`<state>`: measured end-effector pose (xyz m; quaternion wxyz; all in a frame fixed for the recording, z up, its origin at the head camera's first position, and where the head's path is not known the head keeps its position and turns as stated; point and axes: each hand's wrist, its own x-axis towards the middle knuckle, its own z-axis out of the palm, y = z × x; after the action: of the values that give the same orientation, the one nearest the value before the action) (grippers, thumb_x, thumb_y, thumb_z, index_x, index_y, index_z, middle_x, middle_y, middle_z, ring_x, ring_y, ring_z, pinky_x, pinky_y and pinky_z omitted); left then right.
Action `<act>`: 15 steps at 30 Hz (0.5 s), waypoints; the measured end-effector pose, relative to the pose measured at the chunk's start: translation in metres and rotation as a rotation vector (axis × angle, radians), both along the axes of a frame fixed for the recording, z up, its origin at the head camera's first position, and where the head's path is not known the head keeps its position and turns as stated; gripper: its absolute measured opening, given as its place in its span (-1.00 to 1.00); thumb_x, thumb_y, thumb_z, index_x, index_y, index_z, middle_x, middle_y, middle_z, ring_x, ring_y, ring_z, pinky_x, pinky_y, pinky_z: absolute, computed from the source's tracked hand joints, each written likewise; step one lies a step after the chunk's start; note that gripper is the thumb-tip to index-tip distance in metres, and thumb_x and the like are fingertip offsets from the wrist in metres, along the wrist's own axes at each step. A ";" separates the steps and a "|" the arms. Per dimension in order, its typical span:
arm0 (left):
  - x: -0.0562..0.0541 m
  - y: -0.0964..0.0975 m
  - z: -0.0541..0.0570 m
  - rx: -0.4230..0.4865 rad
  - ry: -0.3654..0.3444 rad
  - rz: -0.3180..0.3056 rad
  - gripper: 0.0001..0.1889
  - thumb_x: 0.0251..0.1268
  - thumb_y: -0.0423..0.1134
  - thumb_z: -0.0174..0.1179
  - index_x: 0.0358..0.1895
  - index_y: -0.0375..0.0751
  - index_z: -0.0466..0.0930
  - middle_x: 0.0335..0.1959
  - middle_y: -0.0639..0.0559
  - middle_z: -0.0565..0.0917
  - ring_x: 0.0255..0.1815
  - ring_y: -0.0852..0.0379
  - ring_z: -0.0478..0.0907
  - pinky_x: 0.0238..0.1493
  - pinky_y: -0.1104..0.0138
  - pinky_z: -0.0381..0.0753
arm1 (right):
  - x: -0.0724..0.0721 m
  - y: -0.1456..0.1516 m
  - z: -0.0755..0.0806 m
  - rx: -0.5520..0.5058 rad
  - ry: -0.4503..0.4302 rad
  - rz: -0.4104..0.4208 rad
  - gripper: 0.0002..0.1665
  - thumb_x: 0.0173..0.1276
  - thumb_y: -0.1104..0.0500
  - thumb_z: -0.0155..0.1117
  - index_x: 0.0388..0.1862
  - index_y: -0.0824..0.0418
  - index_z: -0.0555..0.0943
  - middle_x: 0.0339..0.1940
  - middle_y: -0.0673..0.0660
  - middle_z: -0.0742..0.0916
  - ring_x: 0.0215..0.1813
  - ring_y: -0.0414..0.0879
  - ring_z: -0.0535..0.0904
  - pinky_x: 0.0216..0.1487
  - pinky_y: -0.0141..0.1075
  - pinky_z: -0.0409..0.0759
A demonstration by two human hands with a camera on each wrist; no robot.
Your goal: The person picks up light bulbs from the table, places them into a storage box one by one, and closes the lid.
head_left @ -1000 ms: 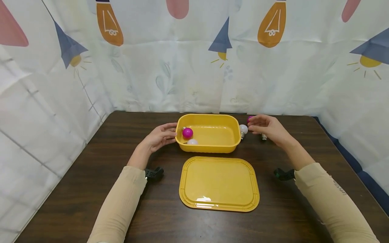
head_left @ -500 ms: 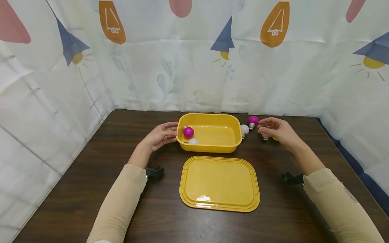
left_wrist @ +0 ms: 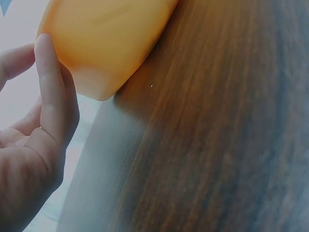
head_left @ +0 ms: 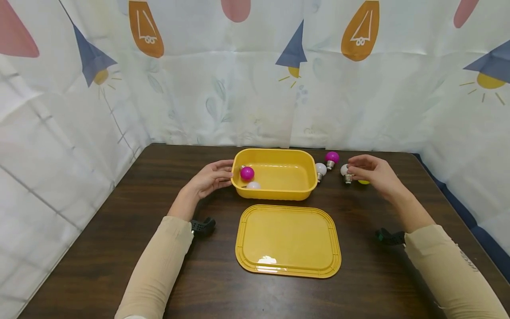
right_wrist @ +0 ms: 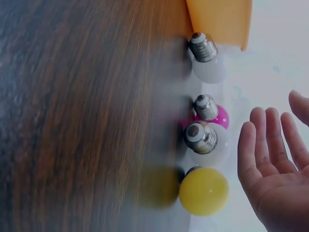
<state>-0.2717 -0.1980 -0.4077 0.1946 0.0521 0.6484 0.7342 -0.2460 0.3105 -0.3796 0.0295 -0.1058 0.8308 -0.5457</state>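
1. Head view, left side: the left hand [head_left: 211,179] has relaxed, extended fingers, the tips touching the yellow bin [head_left: 283,177] immediately to its right. Inside, at the end nearest this hand, lie a pink bulb [head_left: 247,173] and a paler white bulb [head_left: 253,185].

2. Head view, right side: the right hand [head_left: 376,175] grips nothing, its fingers loosely bent. Just left of its fingertips is a near bulb [head_left: 344,169], white; whether they touch is hard to tell here. A yellow bulb [head_left: 363,182] sits partly hidden below the hand. Farther left are a magenta bulb [head_left: 332,158] and, beside the bin, an outer white bulb [head_left: 321,169].

3. Head view, between the forearms: a flat yellow lid [head_left: 288,241] lies on the brown counter [head_left: 119,248], nearer the person than either hand.

4. Left wrist view: a fingertip rests against the bin's edge.

5. Right wrist view: the fingers are slightly spread, with a visible gap between them and the bulbs.
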 end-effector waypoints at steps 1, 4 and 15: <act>0.000 0.000 0.000 0.001 0.000 -0.001 -0.38 0.53 -0.47 0.12 0.57 -0.29 0.19 0.34 -0.40 0.41 -0.11 0.05 0.70 -0.02 0.32 0.72 | 0.000 0.001 0.000 -0.006 0.001 -0.004 -0.41 0.55 0.11 0.29 0.36 0.46 0.42 0.17 0.23 0.64 0.01 -0.11 0.70 0.05 -0.27 0.70; 0.000 0.001 0.000 0.007 0.001 -0.001 -0.38 0.52 -0.47 0.12 0.57 -0.30 0.19 0.33 -0.41 0.41 -0.12 0.05 0.70 -0.02 0.32 0.72 | 0.002 0.004 -0.001 -0.010 -0.006 -0.023 -0.41 0.55 0.09 0.29 0.36 0.44 0.43 0.14 0.14 0.64 0.03 -0.12 0.68 0.06 -0.28 0.70; -0.002 0.000 -0.002 0.003 0.008 -0.008 -0.38 0.53 -0.46 0.13 0.57 -0.31 0.18 0.34 -0.42 0.41 -0.13 0.07 0.71 -0.02 0.32 0.72 | 0.004 0.011 -0.008 0.010 -0.010 -0.125 -0.42 0.55 0.08 0.29 0.33 0.44 0.43 0.06 0.01 0.64 -0.01 -0.25 0.65 0.05 -0.33 0.69</act>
<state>-0.2734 -0.1985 -0.4095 0.1948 0.0580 0.6479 0.7341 -0.2416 0.3214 -0.3878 -0.0001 -0.0510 0.8384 -0.5426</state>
